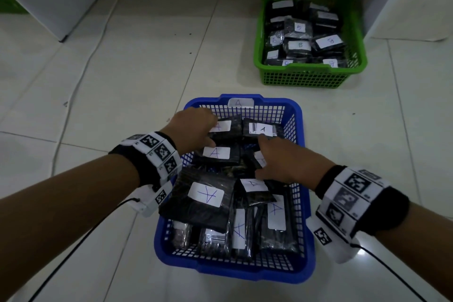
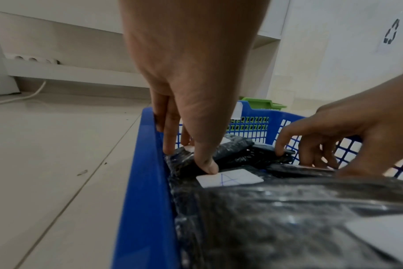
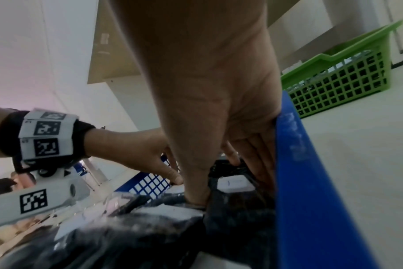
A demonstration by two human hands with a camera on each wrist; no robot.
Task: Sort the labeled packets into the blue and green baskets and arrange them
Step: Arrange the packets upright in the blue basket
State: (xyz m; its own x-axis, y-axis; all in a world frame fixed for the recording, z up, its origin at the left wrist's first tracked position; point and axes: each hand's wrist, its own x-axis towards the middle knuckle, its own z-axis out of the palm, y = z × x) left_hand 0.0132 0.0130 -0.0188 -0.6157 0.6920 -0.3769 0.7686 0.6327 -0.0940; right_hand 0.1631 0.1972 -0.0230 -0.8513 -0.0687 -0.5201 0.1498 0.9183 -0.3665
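A far packet [image 1: 226, 130] is pinched by the left hand [image 1: 196, 127]; another packet [image 1: 255, 158] is held by the right hand [image 1: 277, 162] in the blue basket [image 1: 307, 203]; neighbouring stacks could be toppled.

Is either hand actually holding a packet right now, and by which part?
Left hand pinches the far-left packet in the blue basket by its left end, thumb against the near edge. Right hand rests fingers on packets; a grip cannot be told.

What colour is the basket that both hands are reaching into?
Blue: the blue basket holding A-labelled packets, clearest in the head view.
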